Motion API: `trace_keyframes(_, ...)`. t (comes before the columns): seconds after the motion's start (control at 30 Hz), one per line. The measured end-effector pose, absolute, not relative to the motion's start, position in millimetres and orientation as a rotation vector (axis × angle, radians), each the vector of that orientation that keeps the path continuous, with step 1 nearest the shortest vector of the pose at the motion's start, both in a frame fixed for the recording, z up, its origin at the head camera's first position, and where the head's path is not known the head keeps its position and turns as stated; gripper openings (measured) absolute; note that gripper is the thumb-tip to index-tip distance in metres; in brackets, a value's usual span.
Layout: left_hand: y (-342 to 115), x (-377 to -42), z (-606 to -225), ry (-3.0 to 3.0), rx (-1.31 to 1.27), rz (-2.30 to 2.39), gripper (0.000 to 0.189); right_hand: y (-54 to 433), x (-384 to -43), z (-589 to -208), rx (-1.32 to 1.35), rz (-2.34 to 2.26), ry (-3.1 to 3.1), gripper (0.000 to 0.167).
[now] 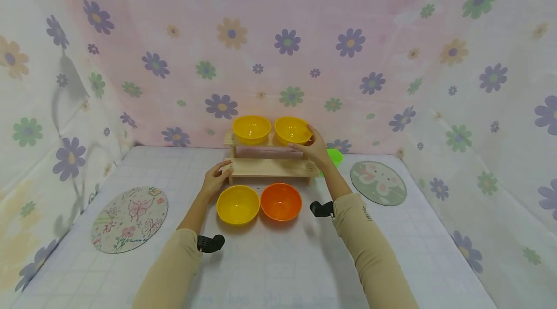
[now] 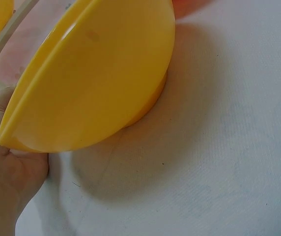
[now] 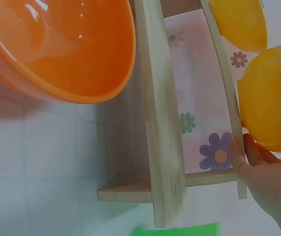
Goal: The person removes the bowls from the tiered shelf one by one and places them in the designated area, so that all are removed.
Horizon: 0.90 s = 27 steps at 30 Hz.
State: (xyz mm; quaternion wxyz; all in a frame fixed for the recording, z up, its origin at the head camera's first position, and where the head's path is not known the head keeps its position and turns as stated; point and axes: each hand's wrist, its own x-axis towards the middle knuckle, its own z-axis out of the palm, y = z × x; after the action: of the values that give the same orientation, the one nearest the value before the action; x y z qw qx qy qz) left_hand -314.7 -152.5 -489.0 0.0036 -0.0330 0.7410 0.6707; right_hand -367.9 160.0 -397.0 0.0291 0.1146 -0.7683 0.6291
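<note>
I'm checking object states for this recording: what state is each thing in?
Upper-left yellow bowl: upright, empty.
Upper-right yellow bowl: empty, held by right hand.
Front yellow bowl: upright, empty.
Orange bowl: upright, empty.
Green container: partly hidden, contents unclear.
Two-tier wooden rack: standing, left hand at its left end.
Butterfly-print mat: flat.
Grey-green mat: flat.

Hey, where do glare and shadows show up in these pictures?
Head view: a soft shadow beside the right sleeve, on the table; left wrist view: a pale streak on the yellow bowl, broad shadow on the table; right wrist view: white glints inside the orange bowl.
</note>
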Motion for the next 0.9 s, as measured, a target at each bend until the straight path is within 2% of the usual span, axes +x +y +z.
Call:
trace_keyframes(0.27,-153,-314,-489,2.323,-0.088,2.098,0.046,163,-360,-393,0.376,1.865,-2.411,0.090)
trace_keyframes(0.53,-153,-314,-490,2.346,-0.093,2.075,0.046,166,-334,-375,0.509,1.907,-2.391,0.087)
trace_keyframes(0.9,-152,-315,-491,2.353,-0.090,2.098,0.046,177,-334,-399,0.495,1.870,-2.427,0.087)
